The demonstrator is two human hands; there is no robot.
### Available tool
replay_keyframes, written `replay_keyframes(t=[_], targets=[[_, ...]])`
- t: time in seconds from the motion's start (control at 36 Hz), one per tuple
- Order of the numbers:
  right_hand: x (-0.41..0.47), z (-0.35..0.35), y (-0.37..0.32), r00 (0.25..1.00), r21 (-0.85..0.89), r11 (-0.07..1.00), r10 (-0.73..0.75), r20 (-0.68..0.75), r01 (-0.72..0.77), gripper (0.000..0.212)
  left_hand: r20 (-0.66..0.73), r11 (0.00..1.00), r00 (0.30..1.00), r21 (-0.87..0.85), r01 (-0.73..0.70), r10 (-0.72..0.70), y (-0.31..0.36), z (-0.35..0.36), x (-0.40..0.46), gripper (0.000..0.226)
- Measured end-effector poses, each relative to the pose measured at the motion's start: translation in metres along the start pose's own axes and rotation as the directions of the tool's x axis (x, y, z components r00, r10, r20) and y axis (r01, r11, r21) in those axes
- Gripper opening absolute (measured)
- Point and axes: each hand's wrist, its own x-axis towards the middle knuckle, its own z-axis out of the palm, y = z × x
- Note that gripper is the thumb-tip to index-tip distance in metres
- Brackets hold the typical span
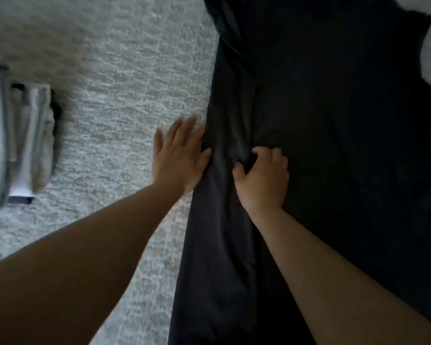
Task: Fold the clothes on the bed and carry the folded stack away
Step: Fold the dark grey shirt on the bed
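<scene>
From my feed, the dark garment (321,120) lies spread across the right half of the bed (125,83), its left edge bunched where I work. I judge the risk to be a crooked fold: pulling one pinched ridge could drag the whole cloth sideways and crease it. My right hand (263,179) has fingers curled, pinching a fold of it; my left hand (179,155) lies flat, fingers straight, against the edge. The folded stack (23,143) (blurred) sits well apart, far left.
</scene>
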Motion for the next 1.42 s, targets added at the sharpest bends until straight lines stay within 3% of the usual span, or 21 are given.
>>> replay_keyframes(t=[0.08,0.19,0.36,0.47,0.56,0.67,0.81,0.94,1.06,1.11,1.17,1.22,1.25,1.33,1.42], targets=[[0.043,0.002,-0.011,0.998,0.035,0.999,0.037,-0.043,-0.036,0.044,0.012,0.999,1.000,0.024,-0.028,0.027,-0.010,-0.002,0.052,0.075],[0.093,0.004,-0.024,0.999,0.061,0.998,0.035,-0.038,-0.033,0.045,-0.037,0.999,0.999,0.046,-0.017,0.019,-0.024,-0.009,0.109,0.065],[0.152,0.003,-0.047,0.999,0.072,0.996,0.044,-0.012,-0.044,0.046,-0.190,0.993,0.975,-0.050,0.110,-0.117,-0.027,-0.005,0.136,0.056],[0.185,-0.001,-0.069,0.996,-0.002,0.997,-0.079,0.046,0.079,0.043,-0.211,0.987,0.965,-0.056,0.147,-0.156,-0.027,-0.004,0.145,0.056],[0.207,-0.009,-0.077,0.984,-0.042,0.985,-0.167,0.054,0.169,0.024,-0.207,0.990,0.969,-0.014,0.138,-0.138,-0.028,-0.003,0.152,0.056],[0.216,-0.018,-0.060,0.990,-0.077,0.989,-0.129,-0.050,0.124,0.033,-0.216,0.993,0.972,0.046,0.107,-0.095,-0.031,-0.006,0.162,0.055],[0.225,-0.017,-0.060,0.991,-0.222,0.968,-0.130,-0.046,0.116,0.039,-0.189,0.995,0.980,0.075,0.070,-0.055,-0.033,-0.009,0.174,0.057],[0.251,0.000,-0.096,0.944,-0.338,0.906,-0.310,-0.115,0.256,0.057,-0.178,0.993,0.984,0.108,0.037,-0.017,-0.036,-0.010,0.184,0.059],[0.274,0.009,-0.115,0.909,-0.411,0.849,-0.405,-0.101,0.332,0.054,-0.203,0.997,0.979,0.073,0.007,0.008,-0.037,-0.009,0.184,0.059],[0.285,0.011,-0.120,0.886,-0.417,0.821,-0.458,-0.075,0.389,0.041,-0.212,0.998,0.977,0.057,-0.009,0.021,-0.038,-0.008,0.184,0.058],[0.297,0.007,-0.119,0.902,-0.300,0.878,-0.419,-0.107,0.372,0.026,-0.215,0.999,0.976,0.051,-0.018,0.029,-0.038,-0.007,0.185,0.058],[0.310,-0.003,-0.115,0.972,0.023,0.979,-0.199,-0.124,0.204,0.027,-0.223,0.999,0.974,0.035,-0.019,0.026,-0.038,-0.007,0.185,0.059],[0.315,-0.008,-0.111,0.992,0.217,0.973,-0.062,-0.106,0.084,0.030,-0.221,0.999,0.975,0.030,-0.019,0.025,-0.038,-0.007,0.185,0.059],[0.324,-0.019,-0.095,0.971,0.568,0.791,0.229,0.072,-0.229,0.044,-0.231,0.999,0.973,0.029,-0.024,0.030,-0.038,-0.007,0.184,0.059],[0.316,-0.027,-0.090,0.943,0.628,0.703,0.247,0.222,-0.332,0.060,-0.239,0.999,0.970,0.030,-0.026,0.032,-0.038,-0.006,0.185,0.059]])
